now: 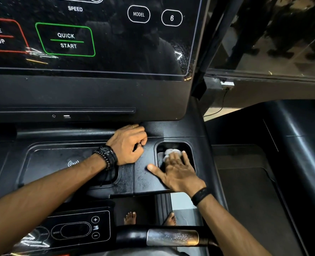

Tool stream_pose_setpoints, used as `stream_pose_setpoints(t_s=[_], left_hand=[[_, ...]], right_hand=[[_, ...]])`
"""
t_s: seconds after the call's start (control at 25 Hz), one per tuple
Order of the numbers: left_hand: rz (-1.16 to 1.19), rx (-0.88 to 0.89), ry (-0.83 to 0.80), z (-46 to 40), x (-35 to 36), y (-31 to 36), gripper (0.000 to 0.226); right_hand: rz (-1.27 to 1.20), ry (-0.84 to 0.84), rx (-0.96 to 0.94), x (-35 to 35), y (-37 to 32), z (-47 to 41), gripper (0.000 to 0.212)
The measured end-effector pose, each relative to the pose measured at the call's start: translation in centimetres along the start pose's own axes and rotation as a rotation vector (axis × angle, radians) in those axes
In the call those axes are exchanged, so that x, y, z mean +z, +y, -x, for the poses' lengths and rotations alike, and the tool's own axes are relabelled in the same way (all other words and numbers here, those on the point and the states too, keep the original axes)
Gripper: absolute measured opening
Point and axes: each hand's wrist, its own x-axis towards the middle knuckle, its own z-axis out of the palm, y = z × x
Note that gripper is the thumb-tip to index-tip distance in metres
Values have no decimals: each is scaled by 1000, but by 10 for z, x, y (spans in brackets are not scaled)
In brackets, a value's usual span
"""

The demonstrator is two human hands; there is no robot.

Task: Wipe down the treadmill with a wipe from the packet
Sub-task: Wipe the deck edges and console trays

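One crumpled white wipe point(172, 152) is pressed into the single rounded cup recess point(189, 150) of the black plastic treadmill console point(145, 174) by the right hand point(177, 172), fingers nearly straight, thumb spread wide, while the left hand point(128, 145), its grip curled and empty, is rested beside it.

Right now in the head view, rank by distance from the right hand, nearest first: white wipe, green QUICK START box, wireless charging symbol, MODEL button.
1. Crumpled white wipe: under the right hand's fingers, in the cup recess.
2. White wireless charging symbol: left, on the tray.
3. Green-outlined QUICK START box: upper left, on the screen.
4. White-outlined oval MODEL button: top, farthest.
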Motion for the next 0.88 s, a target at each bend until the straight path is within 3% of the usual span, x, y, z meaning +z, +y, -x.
stream_pose_setpoints(t_s=[0.24, 0.32, 0.44, 0.56, 0.72, 0.8, 0.88], left_hand=[[6, -6, -10, 1, -1, 0, 8], [-8, 2, -8, 0, -1, -1, 7], [-8, 16, 3, 0, 1, -3, 6], [-8, 14, 9, 0, 2, -2, 6], [-6, -5, -2, 0, -1, 0, 8], [1, -3, -4, 0, 0, -2, 7], [-5, 8, -6, 0, 1, -3, 7]], right_hand=[[110, 37, 41, 4, -3, 25, 134], [-48, 45, 2, 9, -7, 38, 106], [-305, 0, -57, 8, -8, 36, 102], [-156, -33, -66, 6, -3, 17, 105], [40, 130, -17, 17, 4, 25, 122], [59, 232, -59, 25, -2, 37, 115], [-88, 179, -63, 21, -11, 38, 95]])
